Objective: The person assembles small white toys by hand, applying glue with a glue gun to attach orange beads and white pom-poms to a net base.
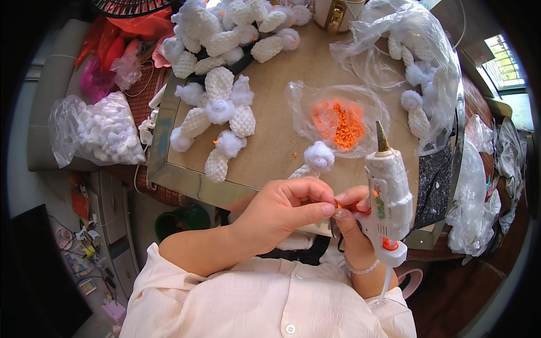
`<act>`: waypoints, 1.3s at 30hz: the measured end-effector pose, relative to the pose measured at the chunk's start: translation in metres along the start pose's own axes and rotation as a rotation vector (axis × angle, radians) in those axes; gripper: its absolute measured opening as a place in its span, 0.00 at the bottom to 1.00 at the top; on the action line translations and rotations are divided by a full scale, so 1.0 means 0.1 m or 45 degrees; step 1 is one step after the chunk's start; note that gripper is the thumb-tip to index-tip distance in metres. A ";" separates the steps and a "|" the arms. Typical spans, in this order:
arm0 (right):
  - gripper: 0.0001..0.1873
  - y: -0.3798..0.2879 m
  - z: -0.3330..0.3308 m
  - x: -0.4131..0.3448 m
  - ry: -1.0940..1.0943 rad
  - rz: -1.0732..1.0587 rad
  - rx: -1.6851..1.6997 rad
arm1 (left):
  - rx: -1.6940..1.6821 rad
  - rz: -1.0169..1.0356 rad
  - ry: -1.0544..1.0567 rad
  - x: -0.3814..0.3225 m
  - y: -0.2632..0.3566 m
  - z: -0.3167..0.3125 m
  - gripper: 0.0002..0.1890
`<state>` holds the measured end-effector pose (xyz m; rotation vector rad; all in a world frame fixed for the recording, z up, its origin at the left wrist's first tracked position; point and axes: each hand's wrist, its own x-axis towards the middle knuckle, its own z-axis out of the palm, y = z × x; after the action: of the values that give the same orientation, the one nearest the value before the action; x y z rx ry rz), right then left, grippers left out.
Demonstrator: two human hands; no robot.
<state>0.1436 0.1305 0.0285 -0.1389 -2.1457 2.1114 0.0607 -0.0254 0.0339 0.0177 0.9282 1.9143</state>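
My left hand (pixel 291 207) pinches a tiny orange piece (pixel 339 205) between thumb and forefinger, with the fingertips of my right hand (pixel 353 211) meeting it there. My right hand also holds a white hot glue gun (pixel 391 194), nozzle up, a glue stick hanging from its rear. A small white fluffy doll with a drawn smiling face (pixel 320 157) lies just beyond my fingers, its lower part hidden by my left hand. Behind it, an open clear plastic bag (pixel 296 105) holds many orange pieces (pixel 348 126). One loose orange bit (pixel 295 155) lies on the table.
White crocheted dolls (pixel 219 110) lie at the left of the table (pixel 270 84), with a large heap (pixel 211 34) behind. Another plastic bag with dolls (pixel 439 63) is at the right. A mug (pixel 338 12) stands at the back. A filled bag (pixel 110 131) sits beyond the left edge.
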 end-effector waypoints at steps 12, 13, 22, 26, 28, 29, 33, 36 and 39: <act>0.08 0.04 -0.03 -0.02 0.034 -0.069 -0.370 | 0.043 -0.057 0.054 0.01 0.00 0.04 0.08; 0.08 0.05 -0.02 -0.03 0.043 -0.042 -0.381 | 0.034 -0.047 0.042 0.01 -0.01 0.03 0.08; 0.18 -0.07 0.00 -0.03 0.267 0.065 -0.010 | 0.128 0.100 0.131 -0.03 0.11 0.01 0.04; 0.19 -0.02 -0.25 -0.03 -0.033 -0.161 -0.151 | 0.203 0.207 0.219 -0.07 0.26 -0.02 0.04; 0.18 -0.01 -0.31 -0.03 -0.114 -0.245 -0.205 | 0.247 0.293 0.214 -0.08 0.30 -0.02 0.04; 0.16 -0.02 -0.28 -0.05 -0.087 -0.235 -0.177 | 0.271 0.344 0.200 -0.08 0.30 -0.03 0.04; 0.30 0.07 -0.36 -0.14 -0.155 -0.143 -0.061 | 0.285 0.385 0.186 -0.08 0.31 -0.03 0.04; 0.33 0.06 -0.37 -0.18 -0.133 -0.019 -0.055 | 0.278 0.365 0.188 -0.09 0.32 -0.02 0.03; 0.35 0.11 -0.40 -0.23 -0.122 0.012 -0.074 | 0.283 0.351 0.187 -0.09 0.32 -0.02 0.03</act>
<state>0.1725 0.1669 0.0176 -0.0548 -2.2655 2.1027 0.0408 -0.0410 0.0550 0.1451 1.2899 2.0747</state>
